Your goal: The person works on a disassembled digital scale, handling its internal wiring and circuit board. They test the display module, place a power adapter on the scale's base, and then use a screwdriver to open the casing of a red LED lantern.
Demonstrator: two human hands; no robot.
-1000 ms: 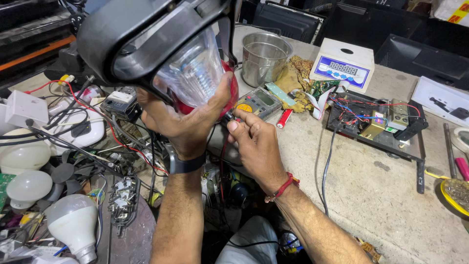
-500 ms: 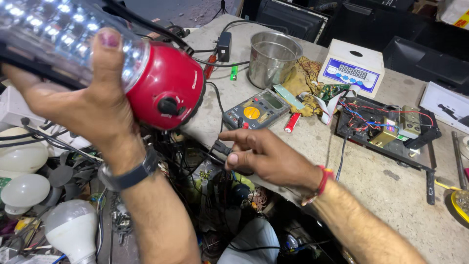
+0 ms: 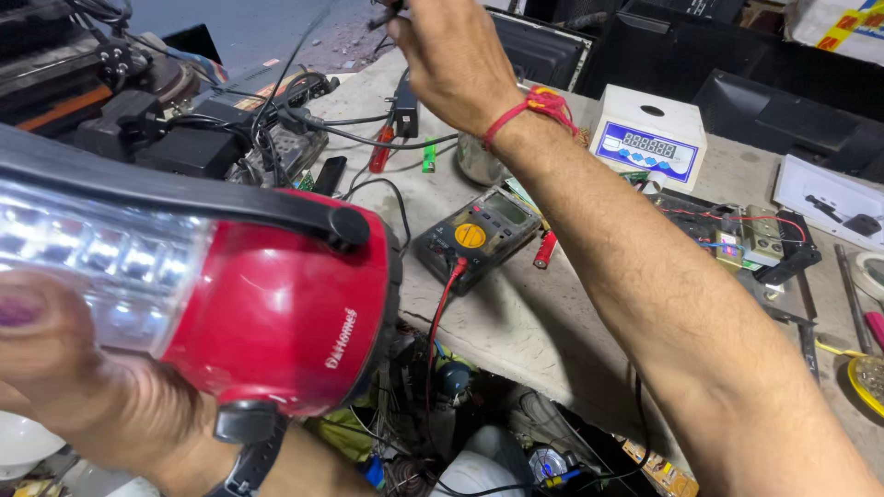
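My left hand [image 3: 69, 387] grips a red rechargeable lantern [image 3: 276, 313] with a clear LED tube section and a black handle, held close to the camera at the left. My right hand [image 3: 451, 55] is raised at the top centre, fingers closed on a small dark plug or cable end at the frame's upper edge. A red thread band sits on that wrist. Below my right forearm lies a dark multimeter [image 3: 474, 235] with a yellow dial and a red lead.
A white digital scale-like box [image 3: 649, 138] stands at the back right, beside a circuit board with wires [image 3: 737, 239]. A steel cup [image 3: 474, 161] is behind my arm. Black adapters and cables [image 3: 230, 129] crowd the back left. Cluttered parts lie below the bench edge.
The lantern has come closer and lower in my left hand. My right hand has lifted from the bench up to the top of the view and closed on a cable end.
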